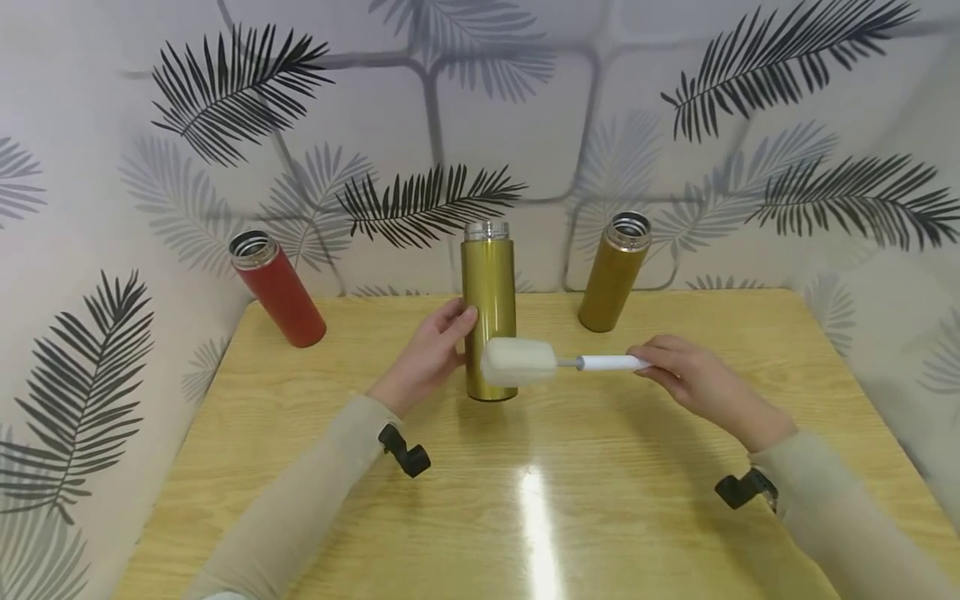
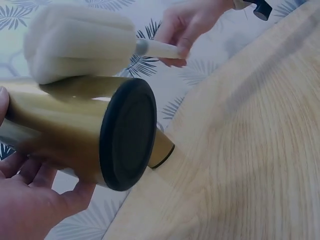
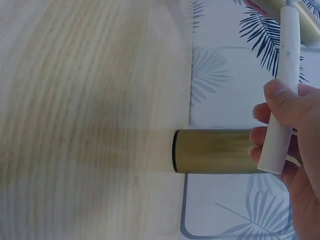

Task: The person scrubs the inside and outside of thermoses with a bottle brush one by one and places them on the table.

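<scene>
In the head view a tall yellow-gold bottle (image 1: 491,292) with a silver neck stands upright, its base appearing off the table in the left wrist view. My left hand (image 1: 429,354) grips its left side. A sponge brush with a cream head (image 1: 519,361) and a white handle (image 1: 609,362) lies level across the front of the bottle's lower half. My right hand (image 1: 697,383) pinches the end of that handle. Seen from the left wrist, the sponge head (image 2: 80,42) is beside the bottle's wall (image 2: 65,120); whether they touch I cannot tell.
A red bottle (image 1: 281,292) with an open top stands at the table's back left. Another gold-brown bottle (image 1: 613,275), also without a lid, is at the back right. Behind the wooden table (image 1: 420,533) rises a wall (image 1: 510,142) with a leaf pattern.
</scene>
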